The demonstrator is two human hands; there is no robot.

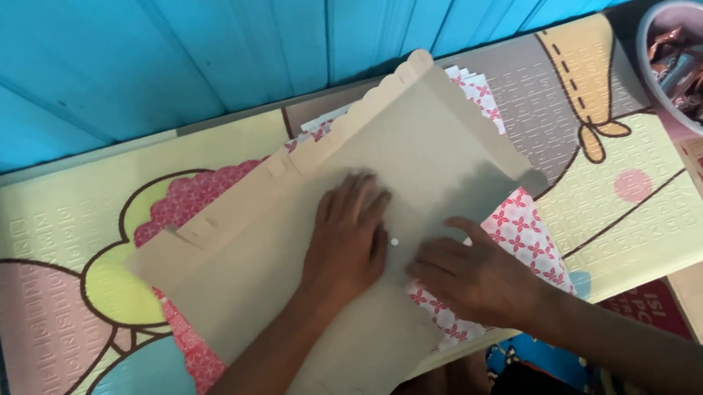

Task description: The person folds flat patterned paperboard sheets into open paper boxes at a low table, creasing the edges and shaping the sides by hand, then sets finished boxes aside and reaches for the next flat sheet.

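The left hand (344,244) lies flat with its fingers (361,196) spread apart on a flat brown cardboard sheet (382,156), and the right hand (473,277) just beside it presses its fingers, loosely apart, on the sheet's near edge over red-patterned paper (525,228); neither hand clamps anything. Beyond the fingertips, the sheet's scalloped far edge nears the blue wall (254,28), with open cartoon-printed mat (57,257) off to the left. Well to the right, a bowl (650,36) holds wrapped sweets (702,79), its rim cut off by the frame.
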